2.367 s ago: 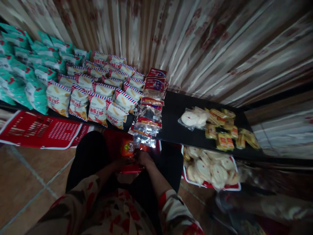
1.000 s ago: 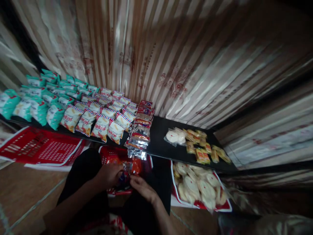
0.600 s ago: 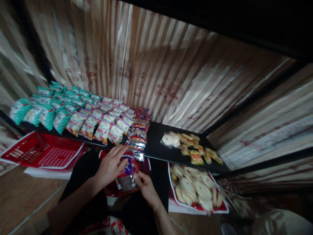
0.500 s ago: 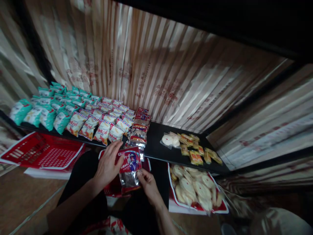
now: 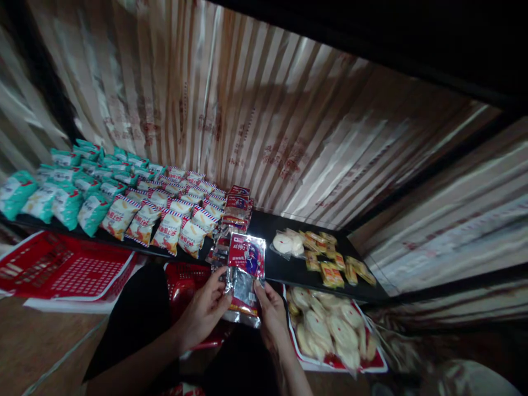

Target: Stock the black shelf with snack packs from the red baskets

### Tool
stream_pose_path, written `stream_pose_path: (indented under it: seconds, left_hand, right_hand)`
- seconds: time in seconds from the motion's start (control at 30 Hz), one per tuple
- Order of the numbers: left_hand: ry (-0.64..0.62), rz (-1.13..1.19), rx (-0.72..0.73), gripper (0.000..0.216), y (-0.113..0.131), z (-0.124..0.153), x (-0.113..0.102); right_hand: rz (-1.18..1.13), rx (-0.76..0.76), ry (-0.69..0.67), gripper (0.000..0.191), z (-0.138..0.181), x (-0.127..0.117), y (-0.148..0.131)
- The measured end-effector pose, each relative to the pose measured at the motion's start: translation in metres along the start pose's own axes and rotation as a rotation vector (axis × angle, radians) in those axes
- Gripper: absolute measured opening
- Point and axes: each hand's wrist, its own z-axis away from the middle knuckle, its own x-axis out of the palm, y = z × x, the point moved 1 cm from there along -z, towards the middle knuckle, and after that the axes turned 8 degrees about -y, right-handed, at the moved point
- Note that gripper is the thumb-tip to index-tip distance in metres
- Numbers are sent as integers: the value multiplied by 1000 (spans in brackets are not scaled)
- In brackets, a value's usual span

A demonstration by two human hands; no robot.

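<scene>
Head view. Take the red packet point(image 5: 246, 264) as the dial centre. It is held tilted, in front of the edge of the black shelf point(image 5: 284, 268). The left hand point(image 5: 204, 313), at 8 o'clock, pinches its left margin; the right hand point(image 5: 272, 313), at 5 o'clock, grips its right margin, thumb on the face. Whether a second packet lies behind it cannot be told.

Surroundings: a row of matching packets point(image 5: 237, 203) at 12 o'clock; white snack bags point(image 5: 169, 228) at 10 o'clock; a clear pack of pale discs point(image 5: 284, 243) at 2 o'clock; yellow packs point(image 5: 332, 274) at 3 o'clock; a red basket point(image 5: 175, 283) at 9 o'clock, beneath the shelf edge.

Caution: the glossy film may slip if either pinch loosens, probably dropping the packet toward the basket. Pushing toward 12 o'clock could disturb the overlapping row; swinging toward 10 o'clock could topple the front white bags. Contact between packet and row cannot be confirmed.
</scene>
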Motion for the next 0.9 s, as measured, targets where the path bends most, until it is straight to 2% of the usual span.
stream_pose_path:
  seconds: [0.17, 0.33, 0.4, 0.47, 0.6, 0.77, 0.9]
  left_hand:
    - [18, 44, 39, 58, -2, -28, 7]
    - [167, -176, 56, 52, -5, -63, -3]
    - [219, -261, 68, 49, -4, -76, -9]
    - [247, -305, 64, 47, -2, -89, -15]
    - [289, -341, 10, 46, 1, -108, -27]
    - [443, -307, 116, 40, 2, -120, -33]
    - [438, -237, 101, 37, 4, -119, -32]
  right_hand:
    - [22, -45, 52, 42, -21, -2, -11]
    - [119, -152, 77, 73, -62, -2, -27]
    - [177, -189, 81, 80, -82, -1, -33]
    - [259, -233, 67, 76, -102, 0, -38]
    - [485, -306, 7, 53, -135, 5, -45]
    - [736, -349, 84, 45, -158, 12, -50]
    - [873, -435, 175, 41, -162, 15, -51]
